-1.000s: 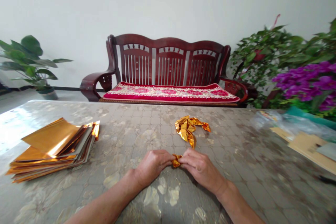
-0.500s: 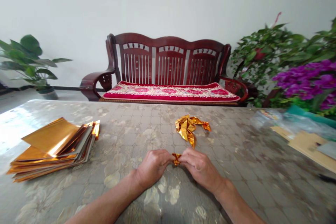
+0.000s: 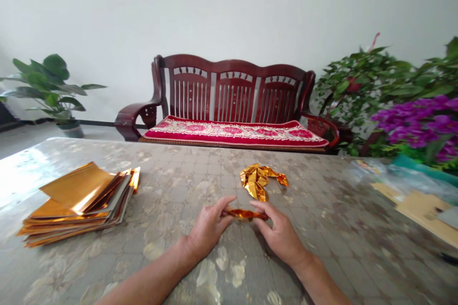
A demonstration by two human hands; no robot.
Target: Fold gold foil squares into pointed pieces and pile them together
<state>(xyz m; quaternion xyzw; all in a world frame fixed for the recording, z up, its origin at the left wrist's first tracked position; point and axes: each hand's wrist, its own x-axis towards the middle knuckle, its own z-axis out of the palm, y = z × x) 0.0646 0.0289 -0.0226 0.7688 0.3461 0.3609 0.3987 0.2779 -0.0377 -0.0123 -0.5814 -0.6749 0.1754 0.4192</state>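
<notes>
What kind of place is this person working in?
Most likely a home sitting room or similar lounge: there's a dark wooden bench with a red floral cushion, a potted leafy plant, and purple flowers by the wall.

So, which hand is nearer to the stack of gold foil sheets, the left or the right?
Left. The left hand is to the right of the stack, closer to it; the right hand is farther right, beyond the foil strip held between them.
</notes>
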